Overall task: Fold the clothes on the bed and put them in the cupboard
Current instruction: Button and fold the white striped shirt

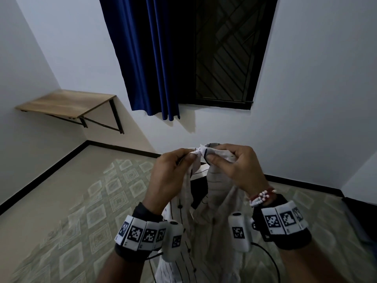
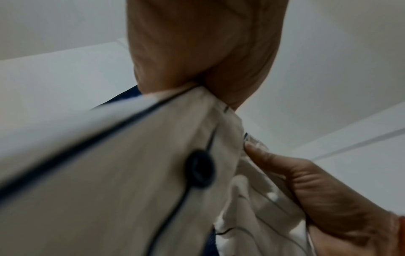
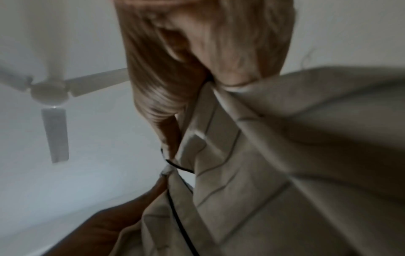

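Note:
A white shirt with thin dark stripes and dark buttons hangs in the air in front of me, held up by its top edge. My left hand pinches the top of the button placket. My right hand pinches the bunched collar right beside it, the two hands almost touching. In the left wrist view the shirt fills the lower left, with my left hand gripping its edge and my right hand at the lower right. The right wrist view shows my right hand clamped on the shirt. The bed and cupboard are out of view.
A wooden wall-mounted folding table sits at the left. A blue curtain and a dark barred window are ahead on the white wall. A patterned floor lies below. A ceiling fan shows overhead.

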